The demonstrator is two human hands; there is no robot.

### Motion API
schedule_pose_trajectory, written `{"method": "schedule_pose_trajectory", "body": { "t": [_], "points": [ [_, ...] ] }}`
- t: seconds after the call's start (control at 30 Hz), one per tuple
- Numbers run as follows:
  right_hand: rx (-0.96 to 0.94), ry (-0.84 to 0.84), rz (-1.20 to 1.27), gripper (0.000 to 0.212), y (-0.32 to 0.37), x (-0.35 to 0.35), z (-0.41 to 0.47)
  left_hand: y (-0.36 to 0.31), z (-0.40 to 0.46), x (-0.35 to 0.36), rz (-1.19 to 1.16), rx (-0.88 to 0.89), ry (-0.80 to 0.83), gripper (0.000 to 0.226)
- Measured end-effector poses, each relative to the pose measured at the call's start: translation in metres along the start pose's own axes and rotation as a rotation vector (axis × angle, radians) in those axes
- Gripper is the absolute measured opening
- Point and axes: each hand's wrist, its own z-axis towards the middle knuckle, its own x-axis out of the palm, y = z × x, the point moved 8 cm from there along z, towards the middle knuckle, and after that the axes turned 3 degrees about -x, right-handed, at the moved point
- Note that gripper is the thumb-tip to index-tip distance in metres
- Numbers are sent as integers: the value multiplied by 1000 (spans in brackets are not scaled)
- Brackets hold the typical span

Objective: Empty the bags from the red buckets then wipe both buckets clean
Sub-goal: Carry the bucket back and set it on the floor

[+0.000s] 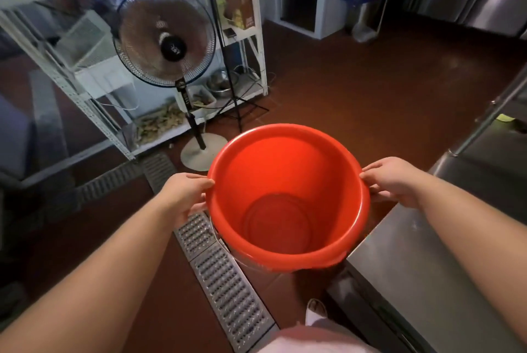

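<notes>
Across the top and left of the frame stand the white shelving [94,113] and the pedestal fan [168,38], with the brown floor [370,90] spreading behind and a metal drain grate [225,284] running down the lower middle. A steel counter [433,281] fills the lower right. In the centre hangs one red bucket [288,195], held off the floor, mouth up, just left of that counter. It looks empty, no bag inside, so emptying seems done for this one. The inside looks clean enough, though I can't tell whether it has been wiped, and no cloth is in sight. The second bucket isn't visible. The left hand [185,195] clamps the rim on its left side, fingers curled over the edge; the right hand [390,181] grips the opposite rim likewise
</notes>
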Motion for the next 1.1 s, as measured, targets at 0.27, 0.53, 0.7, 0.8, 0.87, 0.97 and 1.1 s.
{"method": "schedule_pose_trajectory", "body": {
  "t": [0.27, 0.53, 0.7, 0.8, 0.87, 0.97, 1.1],
  "points": [
    [28, 49, 47, 18, 52, 7, 107, -61, 59, 10, -9, -2, -150, 12],
    [110, -134, 70, 15, 47, -7, 190, -110, 187, 59, 94, -33, -32, 11],
    [264, -291, 209, 18, 20, -22, 215, -148, 283, 125, 258, 1, 143, 14],
    [334, -383, 320, 19, 11, -29, 215, -175, 328, 165, 349, 43, 276, 16],
    [344, -475, 389, 19, 6, -34, 212, -193, 352, 195, 416, 80, 344, 18],
    [356, -625, 392, 20, -6, -42, 204, -210, 375, 242, 511, 132, 407, 24],
    [399, -762, 409, 34, -26, -56, 196, -224, 391, 304, 572, 168, 455, 30]
  ]
}}
